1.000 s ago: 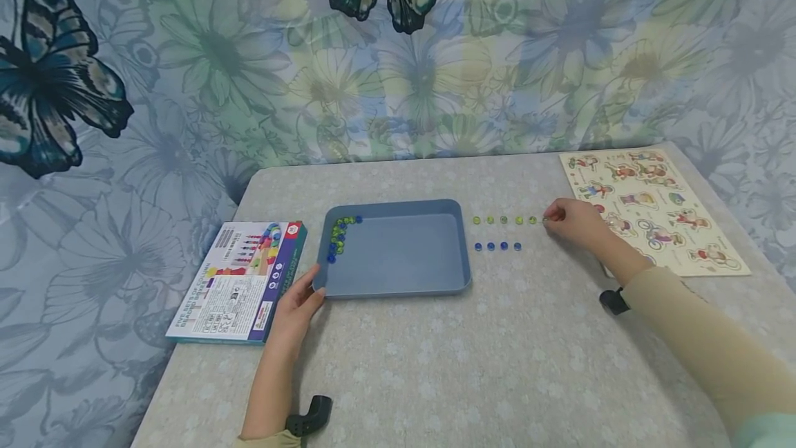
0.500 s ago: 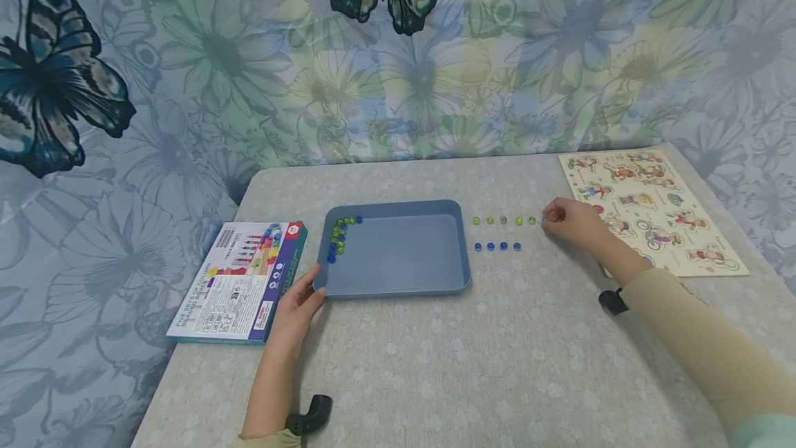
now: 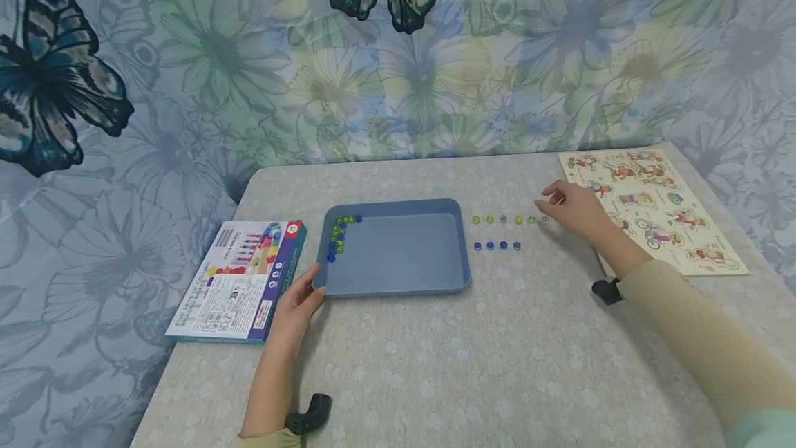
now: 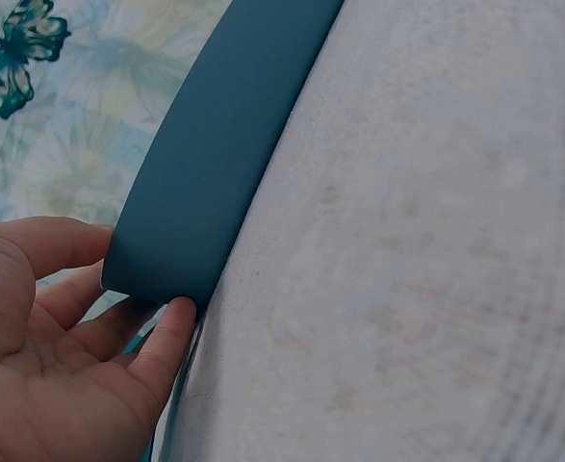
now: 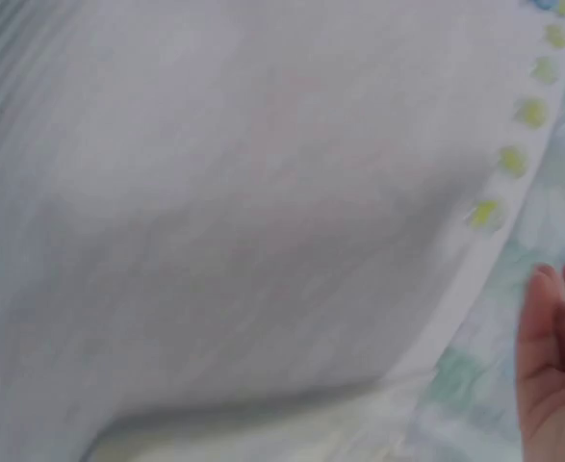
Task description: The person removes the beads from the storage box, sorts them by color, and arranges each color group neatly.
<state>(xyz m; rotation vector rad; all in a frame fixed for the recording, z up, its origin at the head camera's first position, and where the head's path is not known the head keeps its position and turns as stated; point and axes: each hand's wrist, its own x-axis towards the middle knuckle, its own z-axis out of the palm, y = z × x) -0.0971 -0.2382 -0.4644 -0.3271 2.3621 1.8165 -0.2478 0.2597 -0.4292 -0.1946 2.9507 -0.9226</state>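
A blue-grey tray lies mid-table. My left hand holds its near left corner, thumb on the front side and fingers on the left; the left wrist view shows the fingers against the tray wall. Several green and blue marbles lie along the tray's far left corner. Right of the tray, several yellow-green marbles form a row, with a shorter row of blue marbles nearer me. My right hand hovers just past the last green marble, its fingers apart and holding nothing.
Left of the tray lies a flat printed box, close to my left hand. A board with picture pieces lies at the right, partly under my right forearm. Behind the table hangs a flowered curtain with butterflies.
My right hand has let go of the last green marble, lifted a little and spread its fingers. That marble now sits at the row's right end. The left hand and the tray stay put.
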